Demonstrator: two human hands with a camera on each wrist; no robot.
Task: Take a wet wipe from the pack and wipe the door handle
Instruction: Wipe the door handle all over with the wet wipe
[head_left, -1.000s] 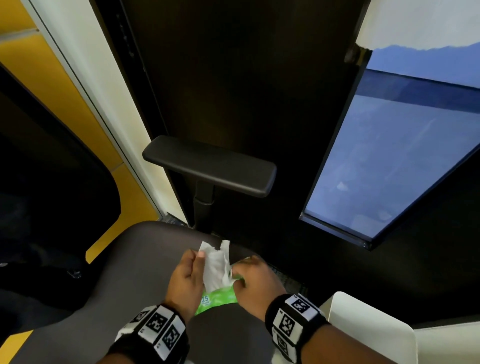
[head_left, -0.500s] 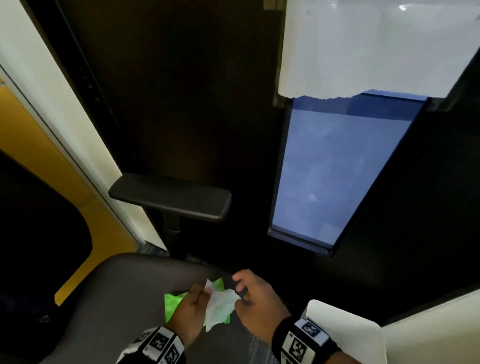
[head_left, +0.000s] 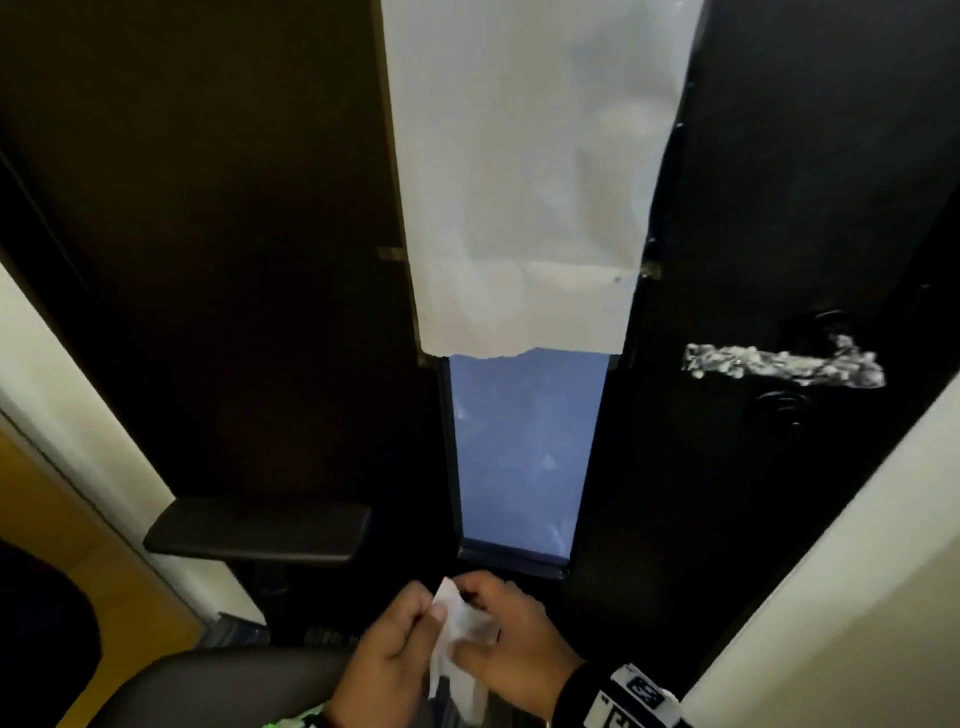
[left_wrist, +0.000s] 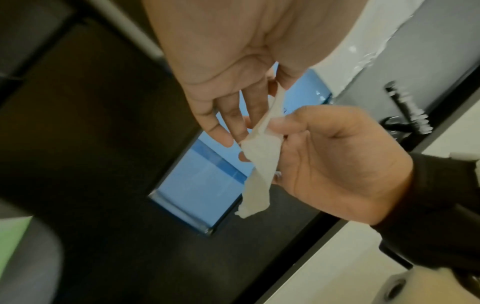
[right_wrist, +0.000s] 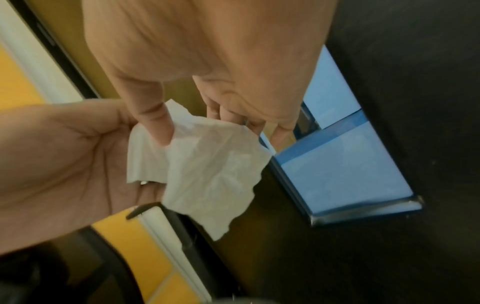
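Both hands meet low in the head view, in front of a dark door; the left hand (head_left: 387, 657) and the right hand (head_left: 511, 642) each pinch the same white wet wipe (head_left: 457, 639) between thumb and fingertips, and the wipe hangs crumpled between them, touching nothing else; in the left wrist view the wipe (left_wrist: 259, 164) shows as a twisted strip, in the right wrist view (right_wrist: 207, 168) as a wider, creased sheet with a ragged lower edge. The pack (head_left: 296, 719) is almost wholly cut off at the bottom edge of the head view; only a blurred sliver of green shows beside the left wrist, and its opening cannot be made out. The door handle (head_left: 779, 364) sits up and to the right, well apart from the hands; it is a horizontal lever speckled with something white, and its exact surface is hard to read against the black door (head_left: 779, 182). A sheet of white paper (head_left: 524, 182) covers the upper part of a narrow blue glass pane (head_left: 519, 457) in the door; a chair armrest (head_left: 260, 530) juts out at lower left, just above the grey seat (head_left: 218, 686); a band with black-and-white markers (head_left: 628, 696) wraps the right wrist, partly out of frame.
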